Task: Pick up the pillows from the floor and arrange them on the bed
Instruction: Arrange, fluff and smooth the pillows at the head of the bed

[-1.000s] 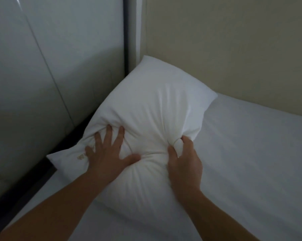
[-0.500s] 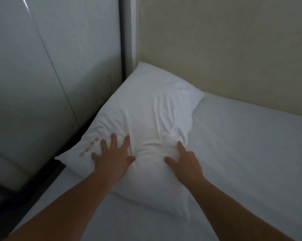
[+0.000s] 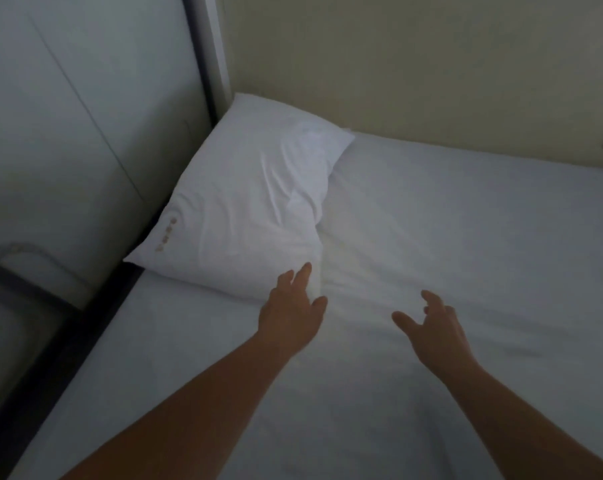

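- Neither hand grips anything: the left hand [image 3: 291,308] is spread open with its fingertips [image 3: 305,271] at the near edge of the pillow [image 3: 248,202], touching it or just short of it, I cannot tell which; the right hand [image 3: 433,329] is open and empty, fingers loosely curled.
- One white pillow lies on the bed [image 3: 466,271], tucked into the far left corner of the mattress where the headboard [image 3: 414,64] meets the side wall [image 3: 68,98].
- By my reckoning, that pillow's placement is about done; its case is creased and could want smoothing.
- The rest of the head edge, to the right of it, carries no pillow.
- No floor and no other pillow is in view, so how many remain I cannot say.
- Both forearms reach forward from the near edge, palms down; the right hand hangs over bare sheet, well apart from the pillow.
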The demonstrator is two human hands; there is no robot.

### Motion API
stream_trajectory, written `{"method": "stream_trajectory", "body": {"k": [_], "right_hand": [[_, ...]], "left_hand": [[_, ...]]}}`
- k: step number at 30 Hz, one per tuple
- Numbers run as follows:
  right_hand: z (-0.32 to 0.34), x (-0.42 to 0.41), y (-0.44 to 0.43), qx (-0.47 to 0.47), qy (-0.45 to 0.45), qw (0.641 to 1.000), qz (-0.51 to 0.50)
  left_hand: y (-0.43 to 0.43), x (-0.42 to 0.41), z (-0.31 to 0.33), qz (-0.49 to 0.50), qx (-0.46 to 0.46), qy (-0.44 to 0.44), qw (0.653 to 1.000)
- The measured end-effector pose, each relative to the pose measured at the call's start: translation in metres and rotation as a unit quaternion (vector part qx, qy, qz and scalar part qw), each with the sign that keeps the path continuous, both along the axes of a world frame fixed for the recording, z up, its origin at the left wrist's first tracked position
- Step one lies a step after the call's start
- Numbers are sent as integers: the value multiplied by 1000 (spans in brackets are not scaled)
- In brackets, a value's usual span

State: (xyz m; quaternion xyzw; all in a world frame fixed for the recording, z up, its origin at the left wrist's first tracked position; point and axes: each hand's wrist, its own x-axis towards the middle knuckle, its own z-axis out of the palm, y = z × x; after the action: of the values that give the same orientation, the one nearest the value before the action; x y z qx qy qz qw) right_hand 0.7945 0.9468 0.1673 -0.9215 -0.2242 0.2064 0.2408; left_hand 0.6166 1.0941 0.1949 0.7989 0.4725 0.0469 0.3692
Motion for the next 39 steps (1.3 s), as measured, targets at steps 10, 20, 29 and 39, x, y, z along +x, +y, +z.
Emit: {"method": "stream_trajectory", "body": {"k": [10, 20, 29, 39], "right_hand": [[10, -3, -226, -87, -127, 987, -56], [4, -32, -416, -84, -111, 966, -217], [-53, -51, -476, -142, -131, 962, -194], [6, -76, -436, 74, -150, 971, -168]], "left_hand": [[-192, 18, 12, -115, -99, -32, 988], [-373, 24, 4, -126, -184, -68, 972], [-470, -8, -73, -7, -408, -19, 913], [-467, -33, -59, 126, -275, -127, 945]]}}
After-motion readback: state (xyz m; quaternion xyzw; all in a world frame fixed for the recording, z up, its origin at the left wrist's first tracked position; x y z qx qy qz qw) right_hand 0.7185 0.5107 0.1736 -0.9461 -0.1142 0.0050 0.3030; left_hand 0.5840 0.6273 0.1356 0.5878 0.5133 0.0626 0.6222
